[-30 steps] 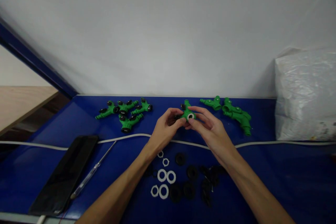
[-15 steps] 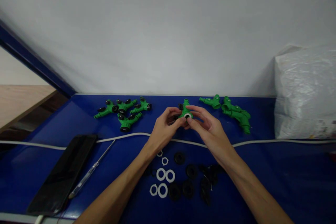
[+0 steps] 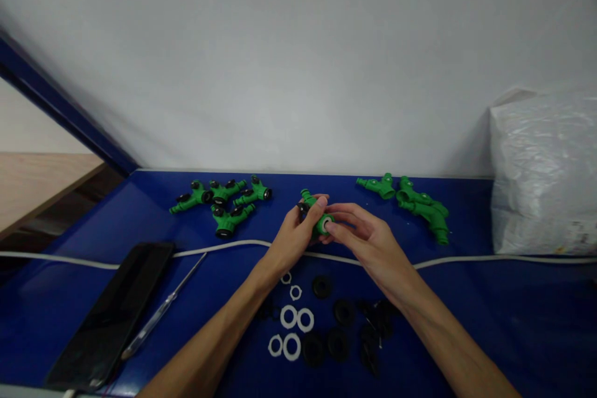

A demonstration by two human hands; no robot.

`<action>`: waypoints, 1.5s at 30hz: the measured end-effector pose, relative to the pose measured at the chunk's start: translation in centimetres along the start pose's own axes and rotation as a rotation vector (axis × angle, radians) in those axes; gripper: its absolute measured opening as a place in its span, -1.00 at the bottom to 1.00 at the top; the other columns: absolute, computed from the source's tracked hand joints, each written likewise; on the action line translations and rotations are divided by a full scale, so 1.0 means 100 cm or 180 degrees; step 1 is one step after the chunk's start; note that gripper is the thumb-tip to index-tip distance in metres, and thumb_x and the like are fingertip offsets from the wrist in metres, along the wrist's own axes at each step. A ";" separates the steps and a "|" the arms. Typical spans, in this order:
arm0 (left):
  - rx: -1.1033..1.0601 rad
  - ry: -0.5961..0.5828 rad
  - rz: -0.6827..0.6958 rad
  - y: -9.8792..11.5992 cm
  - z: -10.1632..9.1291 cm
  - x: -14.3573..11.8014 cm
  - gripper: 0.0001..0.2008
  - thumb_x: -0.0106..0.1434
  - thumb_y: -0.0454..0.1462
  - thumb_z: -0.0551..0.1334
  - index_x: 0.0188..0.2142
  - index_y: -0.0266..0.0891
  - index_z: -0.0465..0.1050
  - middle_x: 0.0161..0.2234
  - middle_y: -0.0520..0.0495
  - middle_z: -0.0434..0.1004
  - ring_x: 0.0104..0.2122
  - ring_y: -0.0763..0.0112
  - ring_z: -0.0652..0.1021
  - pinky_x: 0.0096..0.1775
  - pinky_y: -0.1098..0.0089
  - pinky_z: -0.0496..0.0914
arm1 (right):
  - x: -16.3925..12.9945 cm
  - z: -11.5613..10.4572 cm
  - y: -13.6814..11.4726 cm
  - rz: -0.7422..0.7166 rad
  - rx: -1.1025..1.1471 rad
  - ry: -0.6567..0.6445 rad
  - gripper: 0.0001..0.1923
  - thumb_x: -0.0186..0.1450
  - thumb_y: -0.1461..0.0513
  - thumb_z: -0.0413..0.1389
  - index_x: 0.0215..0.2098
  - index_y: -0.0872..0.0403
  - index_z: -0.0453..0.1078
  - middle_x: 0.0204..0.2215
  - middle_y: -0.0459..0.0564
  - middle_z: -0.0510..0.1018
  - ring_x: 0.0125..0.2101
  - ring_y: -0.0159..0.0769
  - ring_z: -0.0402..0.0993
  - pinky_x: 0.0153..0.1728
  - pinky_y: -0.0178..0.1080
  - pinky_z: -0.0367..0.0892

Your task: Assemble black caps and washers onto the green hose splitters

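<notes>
A green Y-shaped hose splitter [image 3: 308,200] with a black valve knob is held over the middle of the blue table. My left hand [image 3: 293,233] is closed around its body, the thumb lying across the top. At the wide mouth, which faces me and shows a pale ring, the thumb of my right hand [image 3: 366,233] presses at the opening while its fingers curl behind. Below my hands lie several white rings [image 3: 291,347] and black rings [image 3: 344,312], with small black parts [image 3: 373,329] beside them. Part of the splitter is hidden by my fingers.
Several green splitters with black knobs [image 3: 228,221] lie at the back left, and knobless green splitters [image 3: 429,211] at the back right. A white cable [image 3: 448,260] crosses the table. A phone [image 3: 116,311] and a screwdriver [image 3: 161,311] lie left; a plastic-wrapped package [image 3: 543,180] stands right.
The splitter has tilted leftward and come slightly down toward me. My left thumb has shifted onto its top, and my right thumb now covers part of the mouth's ring.
</notes>
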State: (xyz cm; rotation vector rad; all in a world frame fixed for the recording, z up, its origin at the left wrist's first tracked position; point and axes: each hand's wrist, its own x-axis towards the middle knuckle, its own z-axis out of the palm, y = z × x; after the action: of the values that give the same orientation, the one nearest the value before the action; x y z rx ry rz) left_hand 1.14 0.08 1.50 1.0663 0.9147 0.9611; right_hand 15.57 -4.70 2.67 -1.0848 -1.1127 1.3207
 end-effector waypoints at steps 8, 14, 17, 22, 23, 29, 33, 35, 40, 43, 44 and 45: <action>0.0156 0.0055 -0.0061 -0.003 0.000 -0.003 -0.50 0.27 0.09 0.26 0.01 -0.21 0.48 -0.36 0.04 0.46 -0.46 0.50 0.43 -0.50 0.53 0.28 | 0.001 0.002 0.001 0.0035 0.0141 0.0016 -0.73 0.17 0.13 0.40 -0.22 0.03 0.50 -0.36 -0.12 0.64 -0.36 -0.33 0.61 -0.17 -0.22 0.49; 0.0266 0.0073 0.0015 -0.002 0.001 -0.002 -0.60 0.30 0.04 0.22 -0.06 -0.20 0.47 -0.39 0.06 0.43 -0.44 0.46 0.45 -0.47 0.51 0.31 | 0.000 0.000 0.002 0.0113 0.0085 0.0040 -0.73 0.17 0.13 0.40 -0.24 0.02 0.49 -0.40 -0.14 0.65 -0.35 -0.34 0.61 -0.18 -0.25 0.46; 0.0301 0.0066 0.0041 -0.002 0.001 -0.002 -0.61 0.30 0.03 0.22 -0.07 -0.21 0.46 -0.39 0.05 0.43 -0.44 0.45 0.45 -0.45 0.49 0.33 | 0.000 0.000 0.003 0.0116 0.0067 0.0057 -0.74 0.17 0.12 0.40 -0.25 0.02 0.49 -0.36 -0.12 0.66 -0.35 -0.34 0.61 -0.18 -0.24 0.46; 0.0361 0.0043 0.0076 -0.004 0.000 -0.002 -0.61 0.30 0.03 0.21 -0.09 -0.21 0.47 -0.40 0.06 0.42 -0.44 0.45 0.44 -0.43 0.47 0.34 | -0.001 0.002 0.002 0.0119 0.0033 0.0095 -0.73 0.16 0.12 0.40 -0.25 0.03 0.48 -0.37 -0.12 0.66 -0.35 -0.33 0.61 -0.19 -0.24 0.47; 0.0389 0.0053 0.0084 -0.004 0.000 -0.002 -0.61 0.31 0.03 0.21 -0.09 -0.21 0.47 -0.40 0.06 0.42 -0.44 0.44 0.43 -0.42 0.46 0.34 | -0.002 0.002 0.002 0.0110 0.0028 0.0097 -0.72 0.15 0.13 0.40 -0.26 0.03 0.48 -0.38 -0.12 0.65 -0.36 -0.33 0.61 -0.20 -0.24 0.47; 0.0522 0.0135 0.0260 -0.004 -0.001 -0.002 -0.60 0.33 0.02 0.20 -0.06 -0.23 0.51 -0.34 0.01 0.48 -0.37 0.40 0.46 -0.31 0.42 0.36 | -0.002 0.005 0.002 0.0000 0.0018 0.0093 -0.76 0.20 0.11 0.36 -0.29 0.05 0.48 -0.41 -0.12 0.62 -0.40 -0.36 0.59 -0.25 -0.25 0.50; 0.0407 0.0351 0.0447 -0.004 0.000 0.000 -0.55 0.30 0.03 0.27 0.01 -0.24 0.53 -0.28 -0.02 0.50 -0.30 0.42 0.46 -0.21 0.44 0.36 | -0.002 0.009 0.004 0.0155 0.0274 -0.0056 -0.66 0.26 0.02 0.30 -0.15 0.04 0.41 -0.46 -0.10 0.63 -0.47 -0.29 0.61 -0.37 -0.21 0.53; 0.0171 0.0392 0.0371 -0.005 0.001 0.001 -0.49 0.27 0.06 0.30 0.05 -0.22 0.50 -0.28 0.00 0.48 -0.33 0.45 0.45 -0.24 0.45 0.35 | -0.003 0.011 0.005 0.0267 0.0399 -0.0113 -0.57 0.26 0.00 0.30 -0.03 0.04 0.36 -0.46 -0.07 0.66 -0.46 -0.24 0.65 -0.35 -0.17 0.55; -0.0369 0.0293 0.0090 -0.011 0.001 0.000 -0.43 0.23 0.12 0.31 0.09 -0.16 0.45 -0.29 0.02 0.46 -0.35 0.49 0.44 -0.33 0.49 0.33 | -0.004 0.014 0.007 0.0301 0.0551 -0.0079 -0.42 0.25 0.00 0.32 0.13 0.03 0.33 -0.37 -0.02 0.70 -0.39 -0.22 0.69 -0.21 -0.13 0.57; -0.0444 0.0283 0.0145 -0.012 0.001 0.000 -0.47 0.23 0.12 0.32 0.03 -0.16 0.47 -0.27 0.01 0.49 -0.33 0.47 0.46 -0.32 0.48 0.34 | -0.003 0.014 0.008 0.0164 0.0517 0.0030 -0.44 0.25 0.02 0.32 0.14 0.03 0.39 -0.32 -0.02 0.71 -0.33 -0.22 0.68 -0.15 -0.12 0.56; -0.0395 0.0293 0.0195 -0.011 0.001 0.000 -0.49 0.23 0.12 0.31 0.00 -0.16 0.48 -0.26 0.01 0.50 -0.31 0.45 0.47 -0.29 0.47 0.35 | -0.002 0.013 0.008 0.0106 0.0474 0.0092 -0.47 0.26 0.02 0.31 0.12 0.05 0.42 -0.32 -0.02 0.70 -0.33 -0.23 0.68 -0.15 -0.13 0.56; -0.0320 0.0298 0.0246 -0.010 0.001 0.000 -0.51 0.24 0.12 0.31 -0.03 -0.18 0.49 -0.25 0.00 0.51 -0.29 0.44 0.48 -0.26 0.46 0.36 | -0.002 0.012 0.008 0.0049 0.0422 0.0160 -0.50 0.27 0.02 0.30 0.08 0.06 0.45 -0.34 -0.02 0.70 -0.33 -0.23 0.67 -0.17 -0.14 0.56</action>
State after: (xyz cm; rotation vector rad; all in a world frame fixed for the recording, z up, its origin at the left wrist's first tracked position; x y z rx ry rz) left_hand 1.43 -0.18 0.54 0.9839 0.8972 1.1175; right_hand 14.23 -4.94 2.08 -1.0249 -0.9679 1.3525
